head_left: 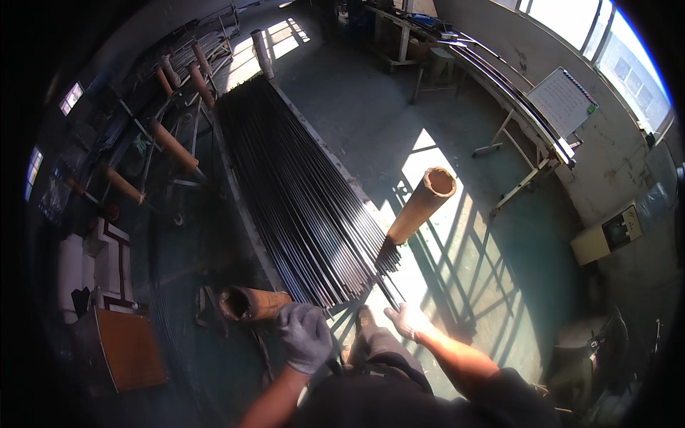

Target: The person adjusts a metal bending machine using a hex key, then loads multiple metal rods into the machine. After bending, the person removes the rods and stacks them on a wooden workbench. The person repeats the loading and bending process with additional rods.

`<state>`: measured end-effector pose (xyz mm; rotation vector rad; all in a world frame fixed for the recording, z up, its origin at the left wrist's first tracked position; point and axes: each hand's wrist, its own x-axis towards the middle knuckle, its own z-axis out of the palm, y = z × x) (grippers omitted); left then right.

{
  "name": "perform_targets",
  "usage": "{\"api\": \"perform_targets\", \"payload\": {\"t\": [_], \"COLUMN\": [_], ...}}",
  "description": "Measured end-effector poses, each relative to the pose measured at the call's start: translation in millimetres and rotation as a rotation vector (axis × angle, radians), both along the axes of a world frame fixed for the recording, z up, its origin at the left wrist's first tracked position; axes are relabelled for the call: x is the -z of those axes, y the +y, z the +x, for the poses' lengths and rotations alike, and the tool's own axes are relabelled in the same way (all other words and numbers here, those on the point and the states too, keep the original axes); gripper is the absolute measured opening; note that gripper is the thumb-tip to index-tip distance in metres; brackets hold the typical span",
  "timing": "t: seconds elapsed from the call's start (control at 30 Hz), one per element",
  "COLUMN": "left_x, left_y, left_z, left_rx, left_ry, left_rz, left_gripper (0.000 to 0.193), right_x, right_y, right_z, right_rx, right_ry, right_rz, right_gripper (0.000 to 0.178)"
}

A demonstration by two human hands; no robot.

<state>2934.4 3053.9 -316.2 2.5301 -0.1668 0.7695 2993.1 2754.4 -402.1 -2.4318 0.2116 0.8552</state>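
My gloved left hand (305, 335) grips the near ends of the long dark rods (300, 185); bare right hand (403, 321) spread beside them. Stiff, heavy, probably slippery.

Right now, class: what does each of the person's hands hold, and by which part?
The gloved left hand grips the near ends of the dark rods. The bare right hand is open beside them, holding nothing.

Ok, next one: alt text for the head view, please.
A person's gray-gloved left hand grips the near ends of a long bundle of thin black rods lying on a workshop floor; the bare right hand is spread open beside them. A brown cardboard tube stands tilted nearby in sunlight.
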Motion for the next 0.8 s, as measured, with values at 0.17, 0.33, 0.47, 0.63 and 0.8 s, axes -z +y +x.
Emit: {"api": "perform_targets", "payload": {"t": [0.17, 0.33, 0.47, 0.63, 0.8], "left_x": [115, 155, 126, 65, -31], "left_y": [-65, -121, -164, -220, -258], "left_z": [15, 41, -2, -98, -132], "left_rx": [0.139, 0.207, 0.106, 0.192, 0.6], "left_ry": [0.802, 1.293, 1.294, 1.504, 1.226], "left_rz": [-0.894, -2.14, -2.18, -2.277, -2.156], "left_gripper": [0.02, 0.033, 0.015, 0.016, 0.009], "right_x": [-68, -124, -111, -81, -56], "right_y": [-87, -112, -130, -213, -320], "right_z": [-237, -447, -538, -665, -860], "right_rx": [0.185, 0.361, 0.536, 0.462, 0.61], "right_ry": [0.198, 0.023, -0.171, -0.16, -0.354], "right_rz": [-0.133, -0.206, -0.217, -0.651, -0.858], "right_gripper": [0.07, 0.044, 0.032, 0.038, 0.023]}}
